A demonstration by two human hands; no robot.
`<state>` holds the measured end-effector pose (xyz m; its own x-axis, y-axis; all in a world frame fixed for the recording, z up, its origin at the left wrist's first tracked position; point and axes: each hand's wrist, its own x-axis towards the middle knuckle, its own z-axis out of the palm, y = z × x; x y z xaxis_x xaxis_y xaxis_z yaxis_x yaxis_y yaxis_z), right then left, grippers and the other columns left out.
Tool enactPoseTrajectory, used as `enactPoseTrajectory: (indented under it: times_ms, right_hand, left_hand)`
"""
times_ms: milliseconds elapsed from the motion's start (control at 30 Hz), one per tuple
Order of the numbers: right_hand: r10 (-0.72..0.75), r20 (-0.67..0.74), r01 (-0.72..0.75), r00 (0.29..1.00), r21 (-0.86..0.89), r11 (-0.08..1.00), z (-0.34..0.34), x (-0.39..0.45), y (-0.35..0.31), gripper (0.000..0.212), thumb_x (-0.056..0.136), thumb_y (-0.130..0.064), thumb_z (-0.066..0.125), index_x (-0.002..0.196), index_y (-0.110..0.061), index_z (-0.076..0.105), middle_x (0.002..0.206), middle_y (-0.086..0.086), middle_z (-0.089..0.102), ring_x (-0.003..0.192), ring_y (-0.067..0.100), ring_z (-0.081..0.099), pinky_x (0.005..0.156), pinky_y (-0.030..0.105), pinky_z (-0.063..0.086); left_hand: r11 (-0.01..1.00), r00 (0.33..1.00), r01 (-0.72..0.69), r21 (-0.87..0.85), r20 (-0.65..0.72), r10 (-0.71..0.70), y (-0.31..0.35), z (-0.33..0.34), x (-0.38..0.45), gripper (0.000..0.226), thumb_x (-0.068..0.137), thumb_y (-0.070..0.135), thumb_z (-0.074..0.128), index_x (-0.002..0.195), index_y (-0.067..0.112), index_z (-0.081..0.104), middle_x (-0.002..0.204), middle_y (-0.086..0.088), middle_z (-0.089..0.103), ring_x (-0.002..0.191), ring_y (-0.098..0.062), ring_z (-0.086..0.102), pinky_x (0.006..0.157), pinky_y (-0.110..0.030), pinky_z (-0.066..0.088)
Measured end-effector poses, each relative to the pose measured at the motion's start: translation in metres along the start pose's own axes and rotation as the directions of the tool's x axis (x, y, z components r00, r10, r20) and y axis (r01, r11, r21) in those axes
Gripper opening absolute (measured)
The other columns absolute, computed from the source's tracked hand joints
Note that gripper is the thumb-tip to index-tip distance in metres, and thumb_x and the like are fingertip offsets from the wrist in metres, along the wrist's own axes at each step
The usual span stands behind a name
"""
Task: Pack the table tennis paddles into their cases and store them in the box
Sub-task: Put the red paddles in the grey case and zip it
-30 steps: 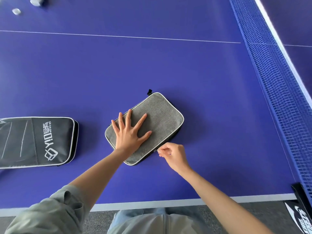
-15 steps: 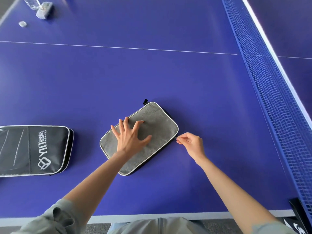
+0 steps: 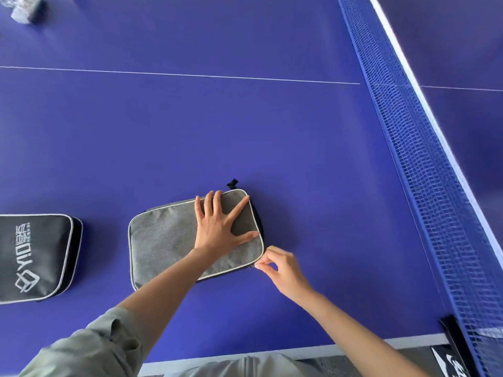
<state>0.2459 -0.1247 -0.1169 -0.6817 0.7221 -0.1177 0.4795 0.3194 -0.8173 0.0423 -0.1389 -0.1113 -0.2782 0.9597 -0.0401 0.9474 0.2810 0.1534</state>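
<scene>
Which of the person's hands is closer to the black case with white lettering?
Left. The left hand lies flat on the grey case beside the black case; the right hand pinches at the grey case's far corner.

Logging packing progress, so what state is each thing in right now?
Grey case: flat on the table, being zipped.
Black case: flat, untouched.
Left hand: fingers spread, pressing the grey case.
Right hand: pinching the zipper pull at the case's near right corner.
</scene>
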Motion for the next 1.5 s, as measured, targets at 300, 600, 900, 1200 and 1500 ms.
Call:
enactPoseTrajectory:
  times_ms: [300, 600, 900, 1200, 1500]
  right_hand:
    - [-0.045, -0.069, 0.04, 0.997, -0.073, 0.997, -0.028, 0.02, 0.011, 0.008, 0.082, -0.001, 0.068, 0.075, -0.004, 0.064, 0.08, 0.004, 0.065, 0.07, 0.006, 0.055, 0.065, 0.006, 0.042]
    - [-0.203, 0.12, 0.221, 0.972, -0.165, 0.961, -0.047, 0.048, 0.012, 0.007, 0.083, -0.002, 0.067, 0.077, -0.002, 0.063, 0.079, 0.008, 0.063, 0.074, 0.018, 0.054, 0.067, 0.025, 0.045]
    - [-0.179, 0.089, 0.188, 0.98, -0.106, 0.976, -0.034, 0.028, 0.015, 0.009, 0.086, 0.0, 0.062, 0.077, 0.0, 0.058, 0.081, 0.01, 0.063, 0.073, 0.023, 0.057, 0.066, 0.032, 0.048]
    - [-0.105, 0.016, 0.104, 0.994, 0.052, 0.993, -0.025, 0.01, 0.022, 0.008, 0.086, 0.002, 0.062, 0.08, 0.004, 0.058, 0.104, 0.007, 0.066, 0.088, 0.012, 0.065, 0.08, 0.022, 0.055]
    - [-0.14, 0.066, 0.142, 0.988, -0.021, 0.99, -0.025, 0.015, 0.027, 0.009, 0.089, -0.002, 0.059, 0.082, -0.001, 0.055, 0.086, 0.011, 0.064, 0.08, 0.019, 0.063, 0.07, 0.03, 0.053]
  left_hand:
    - [1.0, 0.999, -0.018, 0.004, 0.038, 0.018, -0.001, -0.003, -0.005, 0.086, 0.064, 0.091, 0.022, 0.141, 0.052, 0.019, 0.139, -0.019, 0.033, 0.132, -0.038, 0.026, 0.114, -0.057, 0.006]
    - [0.997, 0.996, -0.06, -0.039, 0.061, 0.063, -0.001, -0.003, -0.013, 0.085, 0.065, 0.09, 0.026, 0.141, 0.052, 0.021, 0.14, -0.021, 0.033, 0.133, -0.038, 0.025, 0.114, -0.056, 0.005]
    - [0.971, 0.981, 0.162, -0.175, 0.14, -0.138, 0.009, -0.01, 0.003, 0.093, 0.063, 0.089, 0.033, 0.143, 0.047, 0.013, 0.139, -0.008, 0.031, 0.14, -0.03, 0.014, 0.109, -0.061, -0.011]
    - [0.993, 0.993, 0.109, -0.052, 0.06, -0.106, 0.016, -0.003, -0.01, 0.076, 0.083, 0.073, 0.02, 0.149, 0.036, 0.009, 0.148, -0.011, 0.029, 0.142, -0.031, 0.016, 0.114, -0.059, 0.0]
    - [0.992, 0.989, 0.119, 0.046, 0.088, -0.123, 0.025, -0.001, -0.004, 0.073, 0.087, 0.067, 0.015, 0.15, 0.031, 0.006, 0.146, -0.012, 0.03, 0.138, -0.032, 0.023, 0.112, -0.059, 0.006]
